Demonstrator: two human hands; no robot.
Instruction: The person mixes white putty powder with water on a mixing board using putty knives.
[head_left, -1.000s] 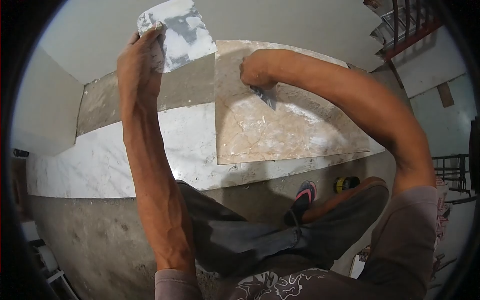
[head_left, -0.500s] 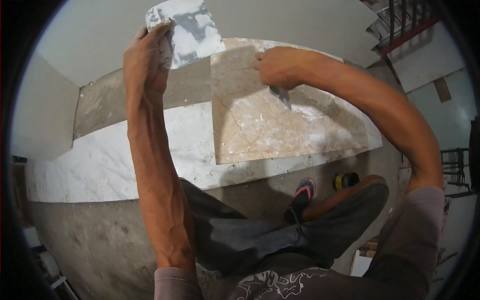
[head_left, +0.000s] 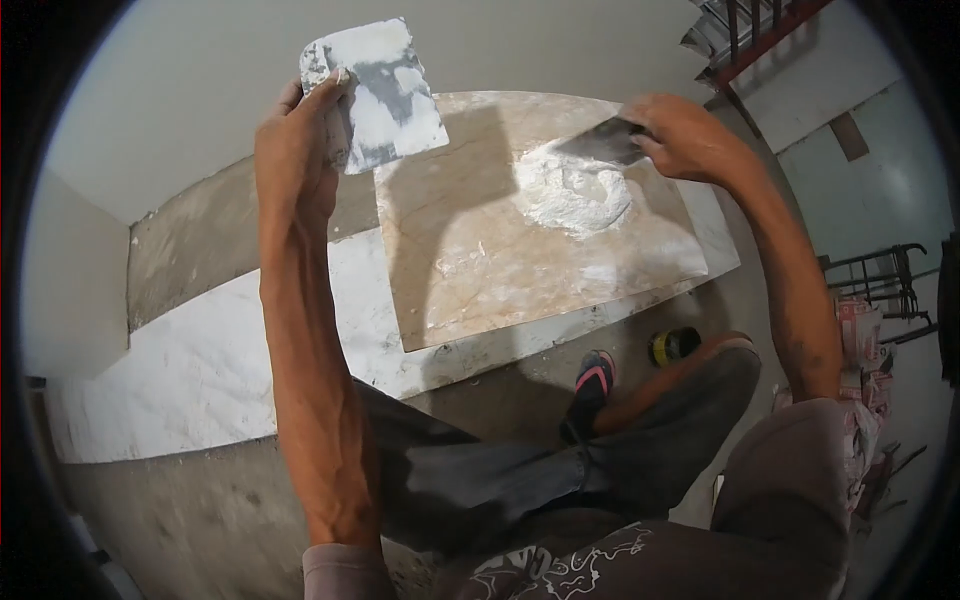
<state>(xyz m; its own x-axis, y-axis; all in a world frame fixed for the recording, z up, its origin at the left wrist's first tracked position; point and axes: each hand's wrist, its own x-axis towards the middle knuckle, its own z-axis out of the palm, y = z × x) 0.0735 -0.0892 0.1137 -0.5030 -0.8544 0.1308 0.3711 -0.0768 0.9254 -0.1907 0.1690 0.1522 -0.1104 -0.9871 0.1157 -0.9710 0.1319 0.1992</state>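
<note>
My left hand (head_left: 293, 145) holds a flat, roughly rectangular spreader plate (head_left: 385, 95) by its left edge, thumb on the face. White paste smears most of its grey surface. At the upper right, my right hand (head_left: 685, 138) is closed around a putty knife (head_left: 602, 142), its dark blade angled left. The blade's edge meets the far side of a white powdery mound (head_left: 540, 200), which has a hollow with a wetter look in its middle. Beneath the mound lies a beige marble-patterned tile (head_left: 470, 285), with white smears and specks on it.
A white marble-patterned slab (head_left: 200, 365) lies under the tile. Near my foot in a flip-flop (head_left: 596, 372) stands a small dark tub with a yellow label (head_left: 674, 346). Grey walls bound the back and left; metal racks (head_left: 880, 280) and pink-white bags (head_left: 862, 380) are at right.
My right hand has moved right with the putty knife, from over the mound to its far right side, uncovering the mound. The left hand still holds the plate, slightly lower in view.
</note>
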